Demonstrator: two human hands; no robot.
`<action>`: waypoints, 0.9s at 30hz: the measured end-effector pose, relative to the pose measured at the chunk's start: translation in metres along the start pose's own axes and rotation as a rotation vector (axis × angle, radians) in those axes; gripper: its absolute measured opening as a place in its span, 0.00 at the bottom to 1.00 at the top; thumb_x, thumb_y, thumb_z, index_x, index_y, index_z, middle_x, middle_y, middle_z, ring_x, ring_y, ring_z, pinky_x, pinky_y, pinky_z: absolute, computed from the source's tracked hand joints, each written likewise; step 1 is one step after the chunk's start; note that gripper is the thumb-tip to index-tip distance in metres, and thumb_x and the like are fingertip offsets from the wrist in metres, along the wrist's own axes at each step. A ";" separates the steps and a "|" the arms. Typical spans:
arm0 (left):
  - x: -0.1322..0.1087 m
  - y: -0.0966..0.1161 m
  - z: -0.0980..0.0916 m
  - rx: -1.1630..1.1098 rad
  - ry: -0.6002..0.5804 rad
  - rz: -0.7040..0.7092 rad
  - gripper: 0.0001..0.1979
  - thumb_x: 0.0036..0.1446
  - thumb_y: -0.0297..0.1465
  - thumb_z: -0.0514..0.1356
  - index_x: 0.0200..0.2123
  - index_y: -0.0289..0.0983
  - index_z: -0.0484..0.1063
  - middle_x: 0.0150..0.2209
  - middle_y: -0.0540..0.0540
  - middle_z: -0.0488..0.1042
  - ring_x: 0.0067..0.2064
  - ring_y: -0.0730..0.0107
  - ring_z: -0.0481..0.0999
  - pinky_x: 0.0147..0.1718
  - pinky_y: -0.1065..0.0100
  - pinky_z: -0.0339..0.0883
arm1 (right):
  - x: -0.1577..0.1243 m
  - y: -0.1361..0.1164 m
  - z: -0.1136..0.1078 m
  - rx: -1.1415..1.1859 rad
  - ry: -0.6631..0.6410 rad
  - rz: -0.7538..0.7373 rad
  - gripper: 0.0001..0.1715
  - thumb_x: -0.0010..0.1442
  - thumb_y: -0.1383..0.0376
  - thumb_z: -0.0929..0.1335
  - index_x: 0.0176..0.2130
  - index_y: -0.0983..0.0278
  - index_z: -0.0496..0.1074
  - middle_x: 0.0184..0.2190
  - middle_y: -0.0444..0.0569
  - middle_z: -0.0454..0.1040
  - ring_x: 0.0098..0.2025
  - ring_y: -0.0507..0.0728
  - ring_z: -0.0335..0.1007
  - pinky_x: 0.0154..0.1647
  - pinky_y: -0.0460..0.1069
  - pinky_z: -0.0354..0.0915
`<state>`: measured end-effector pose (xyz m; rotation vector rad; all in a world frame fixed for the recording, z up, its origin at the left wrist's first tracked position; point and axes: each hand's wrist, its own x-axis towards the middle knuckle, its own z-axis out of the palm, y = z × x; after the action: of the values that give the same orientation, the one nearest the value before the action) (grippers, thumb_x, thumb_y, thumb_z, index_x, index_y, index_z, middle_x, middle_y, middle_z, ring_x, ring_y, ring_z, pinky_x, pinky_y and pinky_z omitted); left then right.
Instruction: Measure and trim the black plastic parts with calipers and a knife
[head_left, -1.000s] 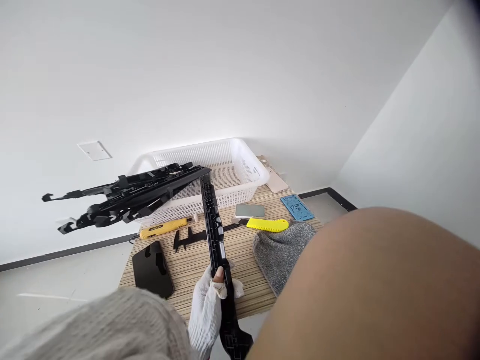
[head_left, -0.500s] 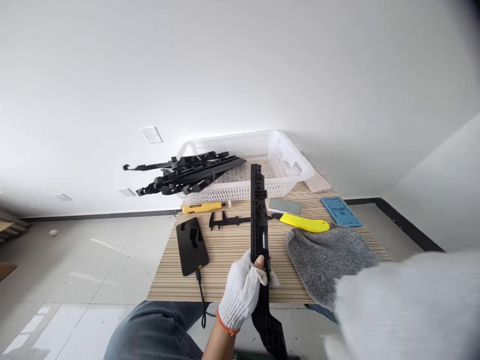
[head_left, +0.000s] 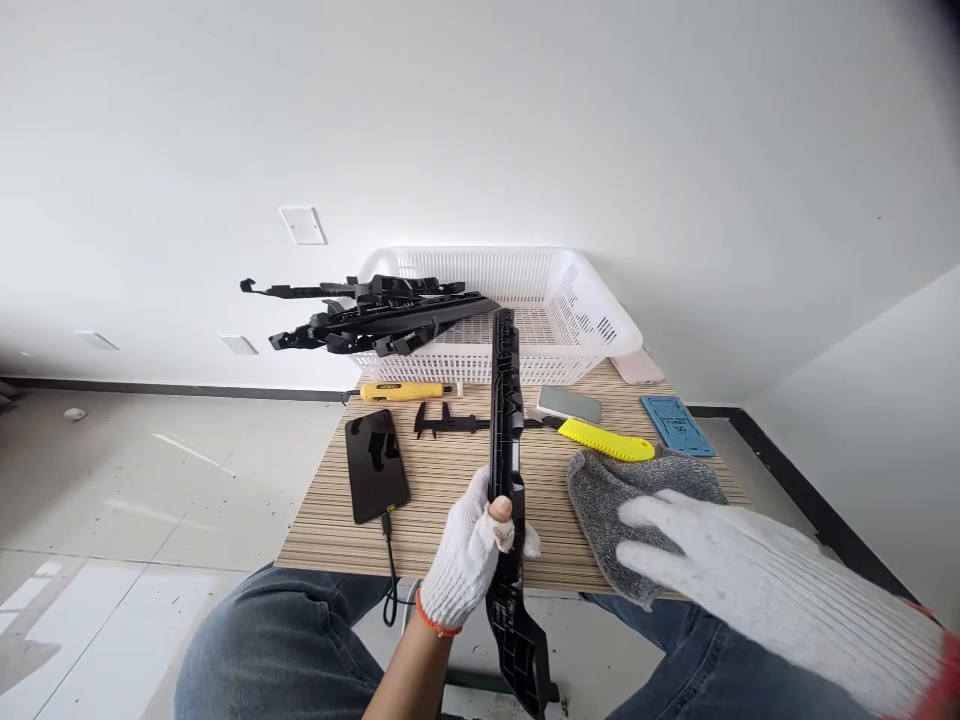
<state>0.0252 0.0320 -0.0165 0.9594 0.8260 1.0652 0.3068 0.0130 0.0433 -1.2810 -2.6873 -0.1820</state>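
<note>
Head view: left hand closed round black strip, its far end toward 12 o'clock; right hand, splayed, over grey cloth at 4 o'clock.

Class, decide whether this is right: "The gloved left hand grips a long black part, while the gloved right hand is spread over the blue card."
Not quite. The head view shows the gloved right hand spread over the grey cloth; the blue card lies beyond it. The gloved left hand does grip a long black part.
</note>
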 end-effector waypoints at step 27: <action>-0.003 0.000 -0.013 -0.016 -0.237 -0.033 0.40 0.53 0.48 0.72 0.60 0.31 0.66 0.22 0.55 0.70 0.25 0.69 0.71 0.27 0.67 0.64 | 0.214 -0.025 0.019 -0.127 -0.374 0.109 0.21 0.65 0.76 0.64 0.54 0.66 0.75 0.53 0.62 0.79 0.49 0.64 0.78 0.43 0.53 0.71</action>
<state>0.0122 0.0320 -0.0207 1.0326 0.6357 0.9079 0.1527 0.1635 0.0652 -1.6411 -2.9382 -0.1105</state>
